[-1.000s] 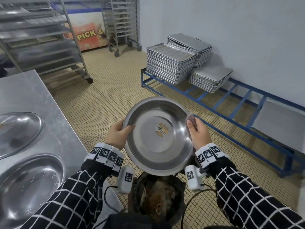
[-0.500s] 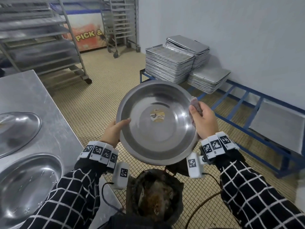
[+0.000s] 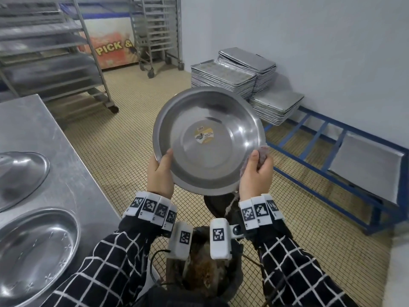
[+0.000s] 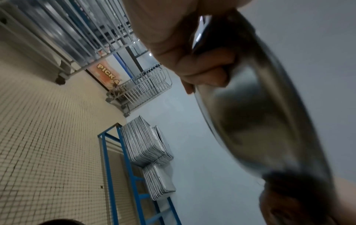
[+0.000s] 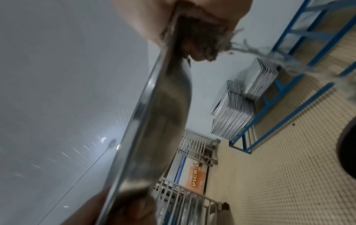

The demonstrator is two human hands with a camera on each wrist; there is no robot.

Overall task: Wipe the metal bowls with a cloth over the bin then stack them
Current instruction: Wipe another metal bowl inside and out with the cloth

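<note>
Gripped at its rim by the left hand (image 3: 159, 176), a round shiny metal bowl (image 3: 209, 140) tilts over the dark bin (image 3: 238, 279) (catching debris, presumably); the right hand (image 3: 255, 173) pinches a frayed grey cloth (image 3: 262, 152) against the rim.

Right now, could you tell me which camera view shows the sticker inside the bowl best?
The head view: the sticker sits centred in the bowl, facing the camera. Both wrist views catch the bowl edge-on and blurred, so the sticker is hidden.

Small beige floor tiles (image 3: 124, 140); pale grey wall (image 3: 309, 41). Low blue metal rack (image 3: 321, 138) along wall carries stacked grey baking trays (image 3: 223, 78). Wheeled steel tray racks (image 3: 51, 54) behind.
</note>
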